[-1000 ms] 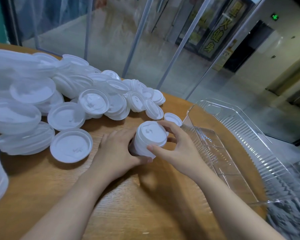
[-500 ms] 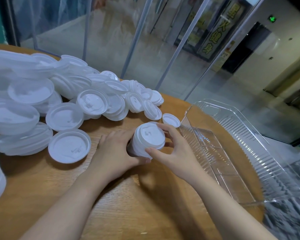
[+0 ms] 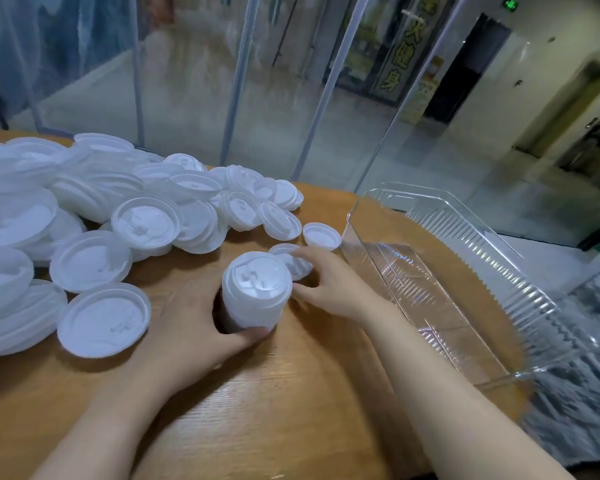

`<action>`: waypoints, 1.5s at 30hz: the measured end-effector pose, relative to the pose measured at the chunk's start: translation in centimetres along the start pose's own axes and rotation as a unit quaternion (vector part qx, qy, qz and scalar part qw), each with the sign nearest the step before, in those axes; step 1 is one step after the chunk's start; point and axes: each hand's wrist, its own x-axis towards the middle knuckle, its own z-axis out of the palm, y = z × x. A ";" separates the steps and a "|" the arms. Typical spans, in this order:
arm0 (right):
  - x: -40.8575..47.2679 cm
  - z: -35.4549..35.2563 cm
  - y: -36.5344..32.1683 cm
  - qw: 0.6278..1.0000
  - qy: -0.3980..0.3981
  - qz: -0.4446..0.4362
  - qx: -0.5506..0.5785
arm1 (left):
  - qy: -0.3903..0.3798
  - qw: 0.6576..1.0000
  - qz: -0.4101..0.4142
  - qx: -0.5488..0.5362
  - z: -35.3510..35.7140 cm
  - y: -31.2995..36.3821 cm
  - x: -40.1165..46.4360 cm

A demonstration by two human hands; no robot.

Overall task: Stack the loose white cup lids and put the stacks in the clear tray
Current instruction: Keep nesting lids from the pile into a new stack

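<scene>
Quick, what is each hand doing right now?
Left hand: holds the stack of lids.
Right hand: fingers touching a loose lid; cannot tell whether it grips it.

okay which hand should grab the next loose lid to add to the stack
Right. The left hand grips the stack of lids, steadying it on the table. The right hand already touches a loose lid beside the stack.

Wooden table: lids, clear tray.
</scene>
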 end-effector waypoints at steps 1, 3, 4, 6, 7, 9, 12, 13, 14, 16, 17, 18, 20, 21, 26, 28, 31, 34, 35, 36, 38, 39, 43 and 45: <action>0.2 0.4 0.3 1.000 -0.001 0.016 -0.007 | 0.001 1.000 -0.001 -0.003 -0.1 0.1 -0.1; 0.3 0.9 0.6 0.999 0.020 0.038 0.008 | 0.006 1.000 0.000 -0.007 -0.2 0.5 -0.3; 0.3 1.1 0.8 0.998 0.044 0.045 0.026 | 0.009 1.000 -0.001 -0.004 -0.2 0.8 -0.4; 0.2 1.5 0.9 0.989 0.114 0.064 0.075 | 0.013 1.000 -0.007 0.003 -0.1 1.1 -0.5; 0.2 1.7 1.1 0.979 0.153 0.074 0.112 | 0.016 1.000 -0.011 0.006 0.0 1.3 -0.5; -0.1 2.3 1.4 0.949 0.203 0.095 0.223 | 0.019 1.000 -0.014 0.013 0.1 1.4 -0.5; -0.8 3.7 2.2 0.926 0.240 0.109 0.271 | 0.020 1.000 -0.015 0.016 0.1 1.3 -0.6; -0.9 4.0 2.5 0.927 0.249 0.111 0.258 | 0.019 1.000 -0.017 0.016 0.1 1.3 -0.6; -0.9 4.2 2.7 0.928 0.257 0.118 0.243 | 0.018 1.000 -0.019 0.016 0.0 1.3 -0.6; -0.6 4.4 2.7 0.929 0.270 0.134 0.217 | 0.015 0.999 -0.022 0.021 0.0 1.2 -0.5; -0.5 4.5 2.7 0.929 0.275 0.140 0.205 | 0.014 0.999 -0.022 0.026 0.0 1.3 -0.4; -0.3 4.5 2.7 0.931 0.275 0.143 0.192 | 0.015 0.999 -0.021 0.029 0.0 1.3 -0.4; -0.2 4.6 2.8 0.937 0.265 0.157 0.161 | 0.018 0.999 -0.015 0.030 0.1 1.5 -0.3; -0.1 4.7 2.8 0.940 0.259 0.163 0.152 | 0.018 0.999 -0.012 0.028 0.1 1.6 -0.3; -0.4 4.4 2.4 0.956 0.211 0.172 0.107 | 0.018 0.999 -0.009 0.042 0.1 1.7 -0.4; -0.6 4.5 2.2 0.961 0.204 0.171 0.077 | 0.015 0.999 -0.009 0.046 0.0 1.4 -0.4; -1.0 4.5 2.2 0.953 0.211 0.180 0.124 | 0.017 0.998 -0.012 0.054 0.0 1.2 -0.4; -1.9 3.0 0.7 0.921 0.241 0.166 0.257 | 0.020 0.998 -0.014 0.056 0.2 1.5 -0.3; -2.3 2.2 -0.2 0.915 0.253 0.147 0.276 | 0.022 0.998 -0.011 0.056 0.2 1.6 -0.2; -2.8 1.5 -1.1 0.915 0.264 0.123 0.279 | 0.023 0.998 -0.009 0.052 0.2 1.7 -0.2; -3.8 0.4 -3.2 0.918 0.270 0.062 0.283 | 0.026 0.999 -0.008 0.043 0.2 1.7 -0.3; -4.3 0.0 -4.2 0.922 0.264 0.032 0.283 | 0.027 0.999 -0.009 0.044 0.2 1.6 -0.3; -5.1 0.0 -6.9 0.944 0.232 -0.051 0.227 | 0.028 0.999 -0.008 0.037 0.2 1.3 -0.3; -5.0 0.4 -7.3 0.951 0.214 -0.072 0.212 | 0.023 0.999 -0.009 0.042 0.2 1.2 -0.2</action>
